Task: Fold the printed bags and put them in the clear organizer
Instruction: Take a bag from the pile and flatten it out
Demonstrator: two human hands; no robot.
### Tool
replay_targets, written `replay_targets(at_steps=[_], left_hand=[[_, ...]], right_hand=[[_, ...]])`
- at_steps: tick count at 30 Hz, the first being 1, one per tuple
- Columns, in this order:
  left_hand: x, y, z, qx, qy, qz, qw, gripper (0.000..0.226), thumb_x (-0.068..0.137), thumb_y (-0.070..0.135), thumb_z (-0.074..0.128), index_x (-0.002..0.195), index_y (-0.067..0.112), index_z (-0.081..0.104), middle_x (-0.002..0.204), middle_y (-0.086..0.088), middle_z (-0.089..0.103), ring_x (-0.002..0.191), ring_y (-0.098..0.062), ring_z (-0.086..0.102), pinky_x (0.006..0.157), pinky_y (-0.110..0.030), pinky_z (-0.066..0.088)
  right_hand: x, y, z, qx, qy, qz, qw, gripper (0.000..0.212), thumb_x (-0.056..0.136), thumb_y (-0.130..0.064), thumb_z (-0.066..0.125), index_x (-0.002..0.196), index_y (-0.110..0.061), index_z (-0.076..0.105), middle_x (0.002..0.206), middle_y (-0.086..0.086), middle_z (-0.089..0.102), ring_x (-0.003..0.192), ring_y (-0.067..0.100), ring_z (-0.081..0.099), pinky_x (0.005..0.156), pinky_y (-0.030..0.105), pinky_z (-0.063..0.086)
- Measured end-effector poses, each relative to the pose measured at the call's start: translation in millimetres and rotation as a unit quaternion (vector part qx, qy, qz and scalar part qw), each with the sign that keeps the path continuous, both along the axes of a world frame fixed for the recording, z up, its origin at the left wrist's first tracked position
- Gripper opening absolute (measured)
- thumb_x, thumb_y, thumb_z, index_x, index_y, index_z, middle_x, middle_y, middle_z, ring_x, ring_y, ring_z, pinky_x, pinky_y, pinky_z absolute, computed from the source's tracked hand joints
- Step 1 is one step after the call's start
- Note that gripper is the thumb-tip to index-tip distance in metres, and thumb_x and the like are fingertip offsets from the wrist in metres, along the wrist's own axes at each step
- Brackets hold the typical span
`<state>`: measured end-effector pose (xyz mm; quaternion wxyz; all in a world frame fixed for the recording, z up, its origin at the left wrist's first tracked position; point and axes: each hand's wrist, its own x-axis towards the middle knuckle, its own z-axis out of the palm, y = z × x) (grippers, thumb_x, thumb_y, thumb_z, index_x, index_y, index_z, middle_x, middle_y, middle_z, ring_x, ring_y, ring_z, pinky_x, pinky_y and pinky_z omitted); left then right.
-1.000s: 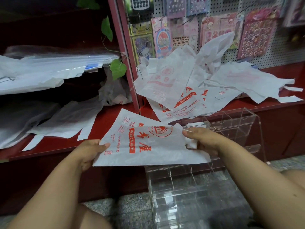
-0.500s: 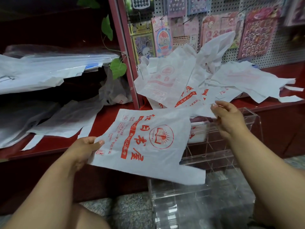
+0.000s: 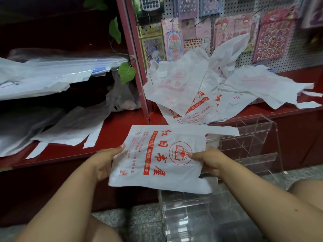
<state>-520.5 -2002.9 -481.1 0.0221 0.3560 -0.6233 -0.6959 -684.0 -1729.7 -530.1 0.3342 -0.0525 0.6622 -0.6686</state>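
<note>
You hold one printed bag (image 3: 157, 159) in front of you, above the clear organizer (image 3: 251, 147), which stands on the floor against the red shelf (image 3: 113, 130). Your left hand (image 3: 104, 161) pinches the bag's left edge, thumb on top; your right hand (image 3: 208, 161) pinches its right edge beside the round red logo. The bag's handle strips stretch right over the organizer's top. More printed bags (image 3: 201, 91) lie heaped on the shelf behind.
</note>
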Motion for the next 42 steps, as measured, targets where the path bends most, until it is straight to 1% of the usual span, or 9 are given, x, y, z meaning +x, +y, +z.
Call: replay_targets(at_steps=[5,8,16,21,25,33,36,39,42], left_hand=[[-9.1,11.6,2.6,-0.087,0.051,0.049,0.994,0.042,0.087,-0.004,0.064,0.121,0.020,0.054,0.103,-0.014,0.070,0.080,-0.029,0.072,0.063,-0.041,0.060],[-6.6,17.0,11.2,-0.048,0.084,0.005,0.995,0.043,0.090,-0.010,0.055,0.113,0.026,0.062,0.102,-0.011,0.074,0.083,-0.031,0.073,0.059,-0.040,0.061],[-6.2,23.9,14.1,-0.056,0.174,0.033,0.983,0.031,0.089,-0.008,0.056,0.113,0.009,0.067,0.106,-0.012,0.073,0.088,-0.017,0.072,0.074,-0.027,0.056],[-5.1,28.5,16.4,-0.045,0.195,0.019,0.980,0.034,0.089,-0.007,0.057,0.116,0.012,0.065,0.105,-0.012,0.074,0.089,-0.020,0.072,0.074,-0.029,0.060],[-6.2,33.5,17.5,-0.100,0.206,0.055,0.972,0.032,0.086,-0.005,0.064,0.114,0.011,0.068,0.101,-0.008,0.075,0.096,-0.022,0.072,0.079,-0.028,0.059],[0.4,40.1,24.5,-0.281,0.219,0.108,0.928,0.028,0.080,0.003,0.075,0.105,0.017,0.073,0.085,0.003,0.071,0.078,-0.005,0.071,0.075,-0.021,0.058],[3.3,41.1,25.9,-0.335,0.214,0.107,0.911,0.017,0.081,0.006,0.076,0.095,0.016,0.075,0.088,-0.001,0.075,0.084,-0.014,0.073,0.077,-0.030,0.059],[7.1,45.1,31.1,-0.385,0.219,0.102,0.891,0.006,0.083,0.009,0.074,0.082,0.015,0.073,0.090,0.001,0.072,0.080,-0.011,0.069,0.068,-0.014,0.053],[7.8,50.6,37.4,-0.378,0.241,0.113,0.887,0.010,0.090,0.008,0.065,0.081,0.009,0.064,0.102,0.006,0.061,0.076,0.003,0.060,0.060,-0.003,0.043]], right_hand=[[-8.7,11.4,19.8,-0.008,0.069,0.012,0.997,0.020,0.086,-0.007,0.068,0.105,-0.010,0.065,0.095,0.007,0.072,0.074,0.017,0.069,0.053,0.028,0.055],[-21.3,18.9,27.3,-0.045,0.091,-0.017,0.995,0.027,0.085,-0.006,0.067,0.112,-0.007,0.064,0.108,0.009,0.072,0.094,0.024,0.070,0.075,0.035,0.058],[-33.4,34.7,44.8,-0.057,0.191,-0.130,0.971,0.056,0.080,-0.009,0.075,0.125,-0.029,0.048,0.109,0.008,0.067,0.098,0.025,0.067,0.085,0.047,0.056],[-29.0,41.0,54.1,-0.067,0.258,-0.107,0.958,0.018,0.085,-0.005,0.068,0.092,-0.022,0.069,0.098,0.000,0.070,0.101,0.022,0.067,0.085,0.035,0.056],[-29.0,44.8,58.2,-0.064,0.268,-0.079,0.958,0.030,0.078,0.001,0.073,0.091,-0.025,0.073,0.110,0.001,0.069,0.106,0.017,0.065,0.098,0.040,0.051],[-27.3,50.7,66.9,0.028,0.364,-0.088,0.927,0.032,0.079,-0.002,0.074,0.106,-0.019,0.071,0.114,0.000,0.066,0.110,0.016,0.061,0.100,0.039,0.049],[-27.3,50.6,70.0,0.081,0.423,-0.102,0.897,0.018,0.082,-0.009,0.073,0.097,-0.018,0.073,0.104,-0.002,0.067,0.099,0.016,0.062,0.092,0.039,0.052],[-27.9,49.1,72.8,0.107,0.484,-0.124,0.859,0.008,0.084,-0.015,0.071,0.092,-0.013,0.072,0.097,0.001,0.059,0.080,0.009,0.056,0.074,0.019,0.049],[-25.7,45.5,74.9,0.050,0.418,-0.131,0.898,0.006,0.092,-0.021,0.062,0.087,-0.018,0.063,0.102,0.003,0.059,0.084,0.012,0.058,0.070,0.016,0.047]])
